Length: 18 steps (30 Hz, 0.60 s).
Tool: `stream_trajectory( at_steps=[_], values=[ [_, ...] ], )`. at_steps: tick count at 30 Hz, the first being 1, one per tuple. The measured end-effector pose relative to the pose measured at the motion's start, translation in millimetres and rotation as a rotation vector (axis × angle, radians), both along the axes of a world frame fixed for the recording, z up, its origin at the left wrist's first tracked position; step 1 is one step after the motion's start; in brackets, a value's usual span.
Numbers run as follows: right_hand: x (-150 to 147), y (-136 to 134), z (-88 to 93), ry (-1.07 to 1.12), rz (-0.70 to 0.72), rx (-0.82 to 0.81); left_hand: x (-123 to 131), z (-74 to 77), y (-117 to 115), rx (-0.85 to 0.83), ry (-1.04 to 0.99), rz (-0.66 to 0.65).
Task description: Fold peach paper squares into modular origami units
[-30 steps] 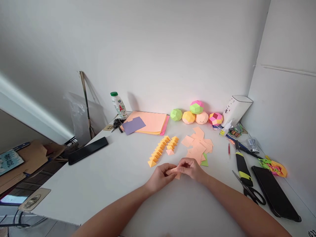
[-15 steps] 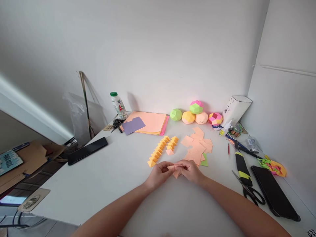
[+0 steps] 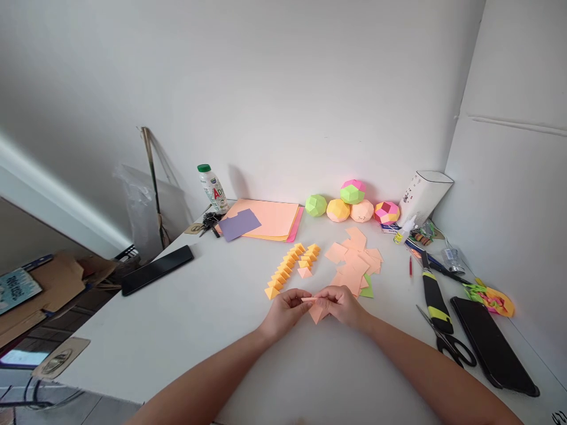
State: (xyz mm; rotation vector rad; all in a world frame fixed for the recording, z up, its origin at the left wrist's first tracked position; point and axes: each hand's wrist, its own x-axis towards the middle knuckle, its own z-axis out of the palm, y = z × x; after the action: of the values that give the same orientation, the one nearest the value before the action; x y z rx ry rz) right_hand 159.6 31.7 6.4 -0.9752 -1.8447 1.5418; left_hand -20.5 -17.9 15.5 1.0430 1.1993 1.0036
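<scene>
Between my hands is a small peach paper piece (image 3: 316, 313), partly folded, its pointed corner hanging down toward me. My left hand (image 3: 286, 316) pinches its left side between thumb and fingers. On the other side my right hand (image 3: 343, 307) is closed on the same paper, its thumb over the upper part. Just beyond lie two rows of folded orange paper units (image 3: 283, 268), with one folded peach unit (image 3: 305, 273) at the near end of the shorter row. A loose pile of peach paper squares (image 3: 354, 262) lies past my right hand, a green sheet (image 3: 367, 287) under it.
Several faceted paper balls (image 3: 338, 211) sit by the wall. Peach sheets (image 3: 270, 212) with a purple piece (image 3: 240, 225) and a bottle (image 3: 213, 189) are at back left. Scissors (image 3: 447, 342), a cutter (image 3: 434, 301) and a black phone (image 3: 494, 348) lie right; a dark flat device (image 3: 157, 270) lies left.
The peach paper has turned slightly in my fingers, so more of its lower triangular face shows. Both hands stay in nearly the same place.
</scene>
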Motion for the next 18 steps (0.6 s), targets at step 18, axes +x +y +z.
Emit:
stream_trajectory(
  at_steps=[18],
  values=[
    [1.4,1.3,2.7,0.021,0.022,-0.106,-2.6,-3.1,0.3,0.022,0.070,0.013]
  ],
)
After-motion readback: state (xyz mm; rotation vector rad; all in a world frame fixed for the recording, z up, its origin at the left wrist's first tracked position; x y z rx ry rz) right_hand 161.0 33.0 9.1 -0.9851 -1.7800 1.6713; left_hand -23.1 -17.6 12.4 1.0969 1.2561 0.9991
